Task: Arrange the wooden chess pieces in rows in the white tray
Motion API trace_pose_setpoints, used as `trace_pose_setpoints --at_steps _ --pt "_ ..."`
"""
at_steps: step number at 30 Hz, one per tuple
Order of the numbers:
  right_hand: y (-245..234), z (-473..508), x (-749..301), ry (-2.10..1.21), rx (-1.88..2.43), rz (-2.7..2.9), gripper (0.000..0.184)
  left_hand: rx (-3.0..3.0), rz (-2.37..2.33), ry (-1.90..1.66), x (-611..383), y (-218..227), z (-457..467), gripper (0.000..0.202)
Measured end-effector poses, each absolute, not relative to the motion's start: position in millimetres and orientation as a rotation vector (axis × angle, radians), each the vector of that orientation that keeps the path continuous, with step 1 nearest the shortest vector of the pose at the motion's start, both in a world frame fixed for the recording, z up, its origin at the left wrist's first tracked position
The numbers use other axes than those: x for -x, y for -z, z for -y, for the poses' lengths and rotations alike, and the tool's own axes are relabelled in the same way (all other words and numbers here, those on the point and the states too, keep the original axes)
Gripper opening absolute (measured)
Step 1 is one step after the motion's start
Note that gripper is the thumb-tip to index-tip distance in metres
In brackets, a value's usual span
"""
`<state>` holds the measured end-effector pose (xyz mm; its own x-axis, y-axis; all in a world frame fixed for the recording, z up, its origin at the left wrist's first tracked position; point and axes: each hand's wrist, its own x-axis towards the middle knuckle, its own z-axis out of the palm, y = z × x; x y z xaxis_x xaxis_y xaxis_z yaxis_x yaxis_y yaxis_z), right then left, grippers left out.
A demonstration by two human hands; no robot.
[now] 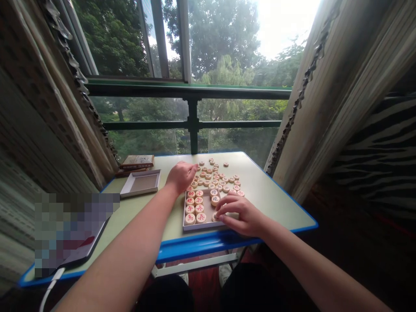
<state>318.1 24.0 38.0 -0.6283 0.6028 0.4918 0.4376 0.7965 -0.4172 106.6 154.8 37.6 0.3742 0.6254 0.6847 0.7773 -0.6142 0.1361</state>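
Observation:
Several round wooden chess pieces [217,176] with red and dark characters lie loose on the green table [260,190]. A shallow white box [192,226] near the front edge holds several more pieces in rows. My left hand [180,175] reaches over the loose pile, fingers curled and pinched at a piece at the pile's left edge. My right hand [241,213] rests on the box's right side, fingertips pressed on a piece inside it.
An empty box lid [140,183] lies at the left, with a flat brown box [138,161] behind it. A dark device with a white cable [52,284] sits front left. The table has a blue rim; a window railing [193,125] stands behind.

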Motion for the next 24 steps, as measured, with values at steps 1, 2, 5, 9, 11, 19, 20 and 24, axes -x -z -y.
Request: trace_pose_setpoints --at_steps 1,2,5,9,11,19,20,24 --pt "-37.8 -23.3 -318.8 -0.321 0.766 2.351 0.018 2.406 1.275 1.073 -105.4 -36.3 -156.5 0.047" --pt "-37.5 -22.9 -319.3 -0.308 0.764 2.361 0.018 2.393 1.292 1.072 -104.4 -34.9 -158.2 0.047" --pt "-36.6 -22.8 -319.0 -0.299 0.752 2.405 0.018 2.380 1.337 1.052 -103.0 -31.3 -162.0 0.048" --pt "-36.0 -23.8 -316.9 -0.282 0.774 2.410 0.018 2.377 1.400 1.023 -101.5 -29.4 -164.3 0.050" --pt "-35.8 -23.8 -316.8 -0.261 0.801 2.407 0.018 2.369 1.416 1.010 -100.3 -29.5 -164.8 0.051" --pt "-35.9 -22.1 -319.5 -0.208 0.841 2.460 0.016 2.342 1.457 1.009 -97.2 -28.5 -167.9 0.049" --pt "-35.8 -22.4 -319.3 -0.192 0.849 2.462 0.016 2.346 1.467 1.011 -97.1 -28.2 -168.1 0.049" --pt "-35.5 -23.2 -318.6 -0.078 0.878 2.408 0.018 2.353 1.510 1.016 -96.0 -27.1 -168.2 0.050"
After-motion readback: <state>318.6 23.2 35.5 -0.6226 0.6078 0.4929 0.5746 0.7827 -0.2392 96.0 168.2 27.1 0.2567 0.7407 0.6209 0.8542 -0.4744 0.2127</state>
